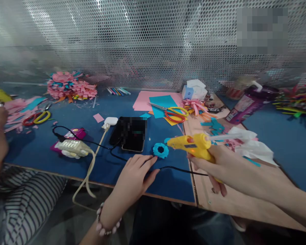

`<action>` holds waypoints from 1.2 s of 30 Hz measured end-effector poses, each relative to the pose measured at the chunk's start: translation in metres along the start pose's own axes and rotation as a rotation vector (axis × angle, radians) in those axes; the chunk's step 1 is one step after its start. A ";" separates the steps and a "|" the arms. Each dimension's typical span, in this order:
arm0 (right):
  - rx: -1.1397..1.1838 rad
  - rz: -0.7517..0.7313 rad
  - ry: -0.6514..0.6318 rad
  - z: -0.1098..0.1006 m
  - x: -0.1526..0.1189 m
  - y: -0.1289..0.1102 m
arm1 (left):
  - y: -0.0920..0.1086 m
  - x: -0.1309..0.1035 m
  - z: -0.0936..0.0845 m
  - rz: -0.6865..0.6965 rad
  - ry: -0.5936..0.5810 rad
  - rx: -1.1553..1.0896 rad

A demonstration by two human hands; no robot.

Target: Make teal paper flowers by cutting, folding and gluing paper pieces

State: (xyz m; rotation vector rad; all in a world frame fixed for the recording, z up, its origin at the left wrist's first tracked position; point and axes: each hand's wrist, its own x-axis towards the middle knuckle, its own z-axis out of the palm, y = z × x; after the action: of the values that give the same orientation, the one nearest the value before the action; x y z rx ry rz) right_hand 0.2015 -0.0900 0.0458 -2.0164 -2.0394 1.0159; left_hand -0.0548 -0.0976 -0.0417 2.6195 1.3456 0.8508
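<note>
From where I stand, the person's right hand (223,161) is wrapped around the handle of a yellow glue gun (193,144), barrel level, nozzle turned toward the left hand; that grip probably lets the tip be aimed sideways without bending the wrist much. Whether a finger presses the trigger I can't tell. A pale glue stick (226,136) juts from the back, above the right hand, as if to feed straight through. The left hand (136,172) lies palm down with its fingers loosely spread, holding nothing, one fingertip at the near edge of a blue paper ring (156,146), touching or almost so, perhaps to steady it. The ring sits on the surface (173,185) just beyond the left hand, near the nozzle, so both hands seem able to work on it without stretching. A black cord (181,168) runs behind the left hand toward the right, loose enough, I'd guess, to let the gun swing. Dark phones (132,144) lie just past the left hand, while scissors (160,107) rest on paper sheets (142,99) farther beyond both hands, probably out of the way yet reachable. Crumpled tissue (257,149) sits beyond the right hand, perhaps handy for wiping.
</note>
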 end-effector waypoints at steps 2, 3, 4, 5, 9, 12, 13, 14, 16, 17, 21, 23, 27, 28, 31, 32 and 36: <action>0.009 0.026 -0.033 -0.002 0.001 -0.001 | 0.000 0.000 -0.001 0.002 0.021 -0.017; 0.018 0.046 -0.054 -0.003 0.000 -0.003 | 0.000 0.000 -0.003 0.002 0.025 -0.028; 0.032 0.053 -0.059 -0.006 -0.001 -0.005 | 0.000 0.000 -0.004 0.004 0.023 -0.040; 0.050 0.060 -0.063 -0.008 -0.002 -0.008 | 0.000 -0.001 -0.006 0.007 0.017 -0.051; 0.072 0.070 -0.081 -0.016 -0.007 -0.013 | 0.003 0.000 -0.015 0.051 -0.021 -0.068; 0.156 0.042 -0.097 -0.017 -0.006 -0.011 | 0.006 0.002 -0.022 0.042 -0.095 -0.049; 0.203 0.049 -0.134 -0.018 -0.006 -0.010 | 0.006 0.002 -0.025 0.028 -0.140 -0.047; 0.255 0.064 -0.183 -0.019 -0.005 -0.009 | 0.007 0.002 -0.028 0.018 -0.189 -0.053; 0.373 0.075 -0.235 -0.022 -0.003 -0.008 | 0.008 0.001 -0.036 0.008 -0.271 -0.096; 0.457 0.064 -0.214 -0.024 -0.002 -0.008 | 0.008 0.001 -0.041 -0.002 -0.306 -0.123; 0.884 -0.010 -0.027 -0.026 0.005 -0.014 | 0.012 0.004 -0.059 -0.111 -0.369 -0.247; 1.046 -0.018 0.012 -0.020 0.011 -0.026 | 0.015 0.013 -0.064 -0.202 -0.385 -0.340; 1.160 -0.091 0.050 0.001 0.032 -0.071 | 0.012 0.045 -0.068 -0.327 -0.410 -0.530; 1.178 -0.162 0.038 0.006 0.039 -0.084 | 0.009 0.054 -0.069 -0.324 -0.376 -0.556; 1.214 -0.348 0.073 0.016 0.066 -0.122 | -0.005 0.079 -0.072 -0.313 -0.285 -0.633; 1.204 -0.394 0.087 0.017 0.076 -0.133 | -0.010 0.086 -0.073 -0.341 -0.241 -0.663; 1.106 -0.504 0.114 0.013 0.110 -0.157 | -0.032 0.107 -0.076 -0.507 -0.089 -0.796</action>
State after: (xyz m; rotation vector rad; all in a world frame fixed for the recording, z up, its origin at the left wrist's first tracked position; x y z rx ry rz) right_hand 0.0479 0.0213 0.0749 -0.9100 -1.2811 1.3881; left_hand -0.0671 -0.0088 0.0596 1.6084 1.2154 0.9137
